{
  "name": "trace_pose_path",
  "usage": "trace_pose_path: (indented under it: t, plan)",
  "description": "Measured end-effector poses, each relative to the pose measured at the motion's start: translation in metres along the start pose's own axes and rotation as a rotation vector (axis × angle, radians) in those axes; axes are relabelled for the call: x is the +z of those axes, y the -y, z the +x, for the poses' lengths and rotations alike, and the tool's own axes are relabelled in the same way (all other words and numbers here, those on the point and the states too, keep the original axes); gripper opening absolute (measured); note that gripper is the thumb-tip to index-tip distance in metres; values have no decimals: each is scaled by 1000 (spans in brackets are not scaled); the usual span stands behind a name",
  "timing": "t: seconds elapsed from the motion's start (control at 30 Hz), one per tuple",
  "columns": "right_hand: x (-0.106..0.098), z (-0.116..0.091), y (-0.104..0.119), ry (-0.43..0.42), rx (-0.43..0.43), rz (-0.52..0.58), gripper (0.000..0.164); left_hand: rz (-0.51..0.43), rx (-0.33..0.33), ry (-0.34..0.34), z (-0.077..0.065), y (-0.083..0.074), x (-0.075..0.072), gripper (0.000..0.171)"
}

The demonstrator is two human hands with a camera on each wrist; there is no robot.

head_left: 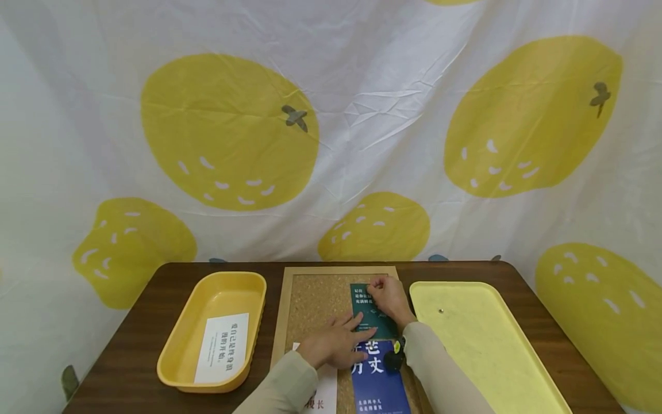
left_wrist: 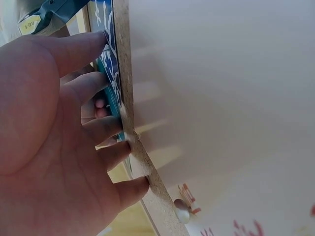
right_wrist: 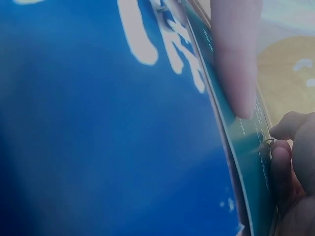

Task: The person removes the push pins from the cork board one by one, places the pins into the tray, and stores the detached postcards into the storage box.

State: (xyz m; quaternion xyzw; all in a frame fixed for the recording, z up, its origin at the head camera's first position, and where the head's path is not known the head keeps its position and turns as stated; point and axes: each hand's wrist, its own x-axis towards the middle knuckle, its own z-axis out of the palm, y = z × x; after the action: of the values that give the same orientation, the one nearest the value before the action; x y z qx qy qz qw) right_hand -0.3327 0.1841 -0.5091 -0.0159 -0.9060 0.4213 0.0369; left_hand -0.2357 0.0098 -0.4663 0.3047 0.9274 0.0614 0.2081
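Note:
On the cork board (head_left: 315, 299) lie a green card (head_left: 367, 315), a blue card (head_left: 380, 388) and a white card (head_left: 327, 384) with red print. My left hand (head_left: 337, 344) is spread over them; its fingertips press along the lower green card and the blue card. Near the green card's upper edge, my right hand (head_left: 389, 296) pinches a small metal thumbtack (right_wrist: 269, 141) between thumb and finger, its point end against the card. Another silver thumbtack (left_wrist: 182, 210) sits in the white card in the left wrist view.
To the left stands an orange-yellow bin (head_left: 170, 345) with a white printed card (head_left: 222, 348) inside. On the right, a pale yellow tray (head_left: 481, 345) carries a small metal thumbtack (head_left: 441, 310). A lemon-print curtain (head_left: 341, 144) hangs behind the dark wooden table (head_left: 129, 333).

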Motion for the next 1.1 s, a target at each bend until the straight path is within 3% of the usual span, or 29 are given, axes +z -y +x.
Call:
trace_pose_path:
  t: [1.1]
  plan:
    - [-6, -3, -1, -14, -21, 61, 7, 37, 14, 16, 0, 0, -1, 59]
